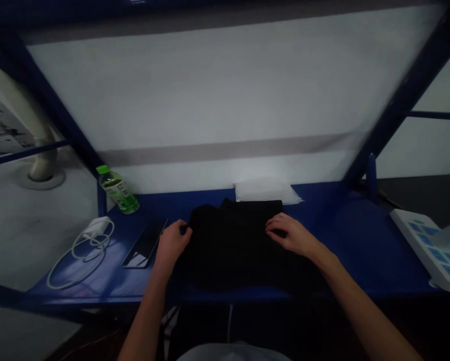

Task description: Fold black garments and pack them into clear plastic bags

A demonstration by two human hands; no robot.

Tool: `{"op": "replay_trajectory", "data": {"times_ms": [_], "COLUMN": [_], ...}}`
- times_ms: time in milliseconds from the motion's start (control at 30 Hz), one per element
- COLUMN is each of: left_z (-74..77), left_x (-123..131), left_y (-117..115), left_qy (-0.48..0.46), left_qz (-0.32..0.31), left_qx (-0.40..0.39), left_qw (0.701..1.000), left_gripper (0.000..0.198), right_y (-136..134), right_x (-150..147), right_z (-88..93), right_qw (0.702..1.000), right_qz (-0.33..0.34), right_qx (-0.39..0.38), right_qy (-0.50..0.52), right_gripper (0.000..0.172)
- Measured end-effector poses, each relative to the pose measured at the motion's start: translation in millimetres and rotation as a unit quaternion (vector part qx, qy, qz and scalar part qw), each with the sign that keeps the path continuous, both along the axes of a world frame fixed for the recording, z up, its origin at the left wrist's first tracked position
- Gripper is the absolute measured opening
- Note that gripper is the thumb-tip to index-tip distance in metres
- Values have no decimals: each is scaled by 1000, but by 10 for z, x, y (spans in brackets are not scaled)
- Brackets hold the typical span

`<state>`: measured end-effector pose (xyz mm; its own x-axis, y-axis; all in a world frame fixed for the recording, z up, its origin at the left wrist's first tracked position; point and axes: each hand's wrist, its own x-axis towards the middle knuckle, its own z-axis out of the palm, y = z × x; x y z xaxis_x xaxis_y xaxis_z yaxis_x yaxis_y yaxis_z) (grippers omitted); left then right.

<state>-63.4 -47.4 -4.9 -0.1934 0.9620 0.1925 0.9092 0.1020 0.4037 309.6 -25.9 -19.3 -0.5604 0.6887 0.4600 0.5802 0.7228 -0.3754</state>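
Note:
A folded black cloth garment (232, 245) lies in a dark heap on the blue bench top (341, 250). My left hand (172, 245) curls around its left edge, fingers gripping the cloth. My right hand (288, 233) rests on the right part of the garment with its fingers bent over a fold. In this dim light, the garment's folds and shape are hard to make out. A flat white sheet or packet (266, 191) lies just behind the garment, partly hidden by it.
Left of my left hand lie a black smartphone (145, 243), a white charger with coiled cable (89, 245), and a green-labelled plastic bottle (117, 189). A white keypad device (431, 248) sits at the right end. Dark blue frame posts and a white panel stand behind.

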Motion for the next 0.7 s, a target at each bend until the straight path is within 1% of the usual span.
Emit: {"op": "replay_trajectory", "data": {"times_ms": [67,100,167,267,300,333,400,467,533,600,700], "left_z": [-4,17,88,223,260,289,313,297,260,225,204], "left_x": [11,20,48,129,163,197,253,281,280,260,225], "left_y": [-10,-17,-45,-124,-150,-170,-180,-151,-105,-63,-26], "left_qy": [5,6,0,-31,-41,-48,-42,-20,3,17,31], "left_qz": [-5,-10,-29,-83,-111,-144,-214,-259,-275,-274,-273], "left_qx": [-6,4,71,214,237,239,204,154,111,78,51], "left_qw": [1000,1000,997,973,964,959,954,953,955,959,960], "left_gripper": [21,22,25,27,24,22,20,22,25,28,31], "right_y": [-6,-10,-18,-27,-32,-41,-78,-148,-244,-345,-466], "right_x": [3,4,7,9,8,6,1,-1,4,20,60], "right_z": [1,2,2,6,11,19,46,82,113,125,102], "right_qw": [1000,1000,1000,999,999,999,996,993,990,990,989], "right_qz": [-2,-4,-11,-22,-26,-34,-54,-81,-109,-127,-144], "right_qx": [-2,-2,-7,-20,-23,-24,-18,-7,-5,-6,4], "right_qy": [-3,-3,-1,16,24,35,62,88,92,56,-33], "right_gripper": [14,14,14,14,15,16,16,19,29,34,30]}}
